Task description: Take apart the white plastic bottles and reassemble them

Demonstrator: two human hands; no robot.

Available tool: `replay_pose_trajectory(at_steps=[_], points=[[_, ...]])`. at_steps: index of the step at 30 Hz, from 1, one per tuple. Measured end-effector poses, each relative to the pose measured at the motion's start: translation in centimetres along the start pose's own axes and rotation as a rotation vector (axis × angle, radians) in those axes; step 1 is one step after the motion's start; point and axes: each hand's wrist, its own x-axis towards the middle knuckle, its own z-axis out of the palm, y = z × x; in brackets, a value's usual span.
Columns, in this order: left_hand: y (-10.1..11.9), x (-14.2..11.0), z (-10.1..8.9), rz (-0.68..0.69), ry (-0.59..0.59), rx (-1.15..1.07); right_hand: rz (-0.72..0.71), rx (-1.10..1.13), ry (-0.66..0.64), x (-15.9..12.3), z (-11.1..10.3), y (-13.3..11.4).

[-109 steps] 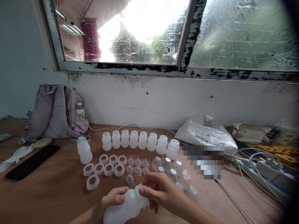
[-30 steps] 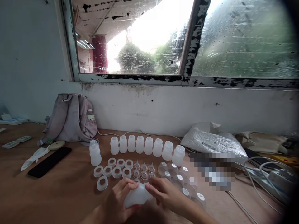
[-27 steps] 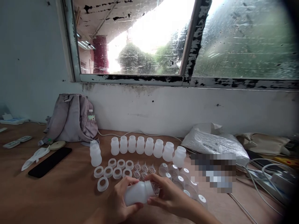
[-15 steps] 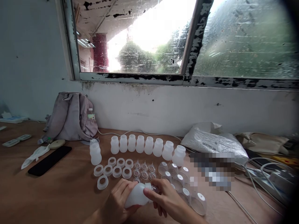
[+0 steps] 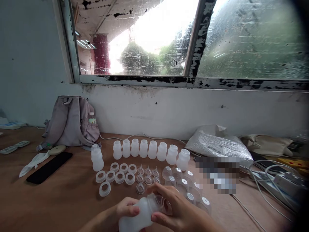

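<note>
The left hand [image 5: 129, 208] is closed on the body of a frosted bottle [image 5: 138, 216], thumb lying along its side. The bottle is tilted, mouth toward the upper right; its base is cut off by the lower picture edge. The right hand [image 5: 172, 206] grips a clear piece [image 5: 159, 200] at the bottle's mouth, thumb below and index finger above (the fingers cover part of this joint, so its exact fit cannot be made out).

Just beyond the grip, seven clear teats [image 5: 140, 188] lie on the surface [image 5: 60, 206]. Eight translucent rings [image 5: 105, 189] lie to their left; clear domes [image 5: 184, 186] stand to their right, some partly covered by the right hand. Behind these, eight open bottles [image 5: 143, 149] form a curved row. A capped bottle [image 5: 97, 159] stands apart at the left.

Farther out, a drink bottle [image 5: 92, 118] in the backpack [image 5: 69, 120] carries a label (too small to read). Marks on the silvery parcel [image 5: 219, 148] are likewise illegible. A pixelated patch [image 5: 218, 175] hides the area before it.
</note>
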Motion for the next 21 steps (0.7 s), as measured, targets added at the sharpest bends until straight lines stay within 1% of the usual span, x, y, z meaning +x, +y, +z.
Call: replay_pose_trajectory(at_steps=[2,4,6,8,10,12,14,17,19,21], points=[[-0.4,0.1,-0.2,-0.018,-0.024,-0.046,0.037,0.029,-0.029,-0.2,0.0,-0.1],[-0.8,0.2,-0.4,-0.014,-0.049,-0.035,0.104,0.081,-0.036,-0.5,0.1,0.0],[-1.2,0.5,-0.5,0.032,-0.061,0.034,0.185,0.141,-0.023,-0.8,0.3,0.1],[-1.5,0.7,-0.5,0.098,-0.042,0.139,0.249,0.193,-0.01,-0.9,0.5,0.2],[-1.6,0.7,-0.4,0.15,0.014,0.251,0.268,0.23,0.003,-0.9,0.6,0.3],[-1.5,0.5,-0.1,0.18,0.095,0.362,0.253,0.247,0.016,-0.6,0.6,0.2],[-1.2,0.3,0.2,0.208,0.184,0.487,0.235,0.24,0.003,-0.2,0.3,0.0],[-0.4,0.1,0.7,0.263,0.302,0.659,0.229,0.179,-0.051,0.3,-0.7,-0.2],[0.0,0.1,1.0,0.31,0.351,0.704,0.228,0.124,-0.086,0.4,-1.8,-0.1],[0.0,0.1,1.1,0.348,0.377,0.7,0.235,0.064,-0.101,0.4,-3.0,0.4]])
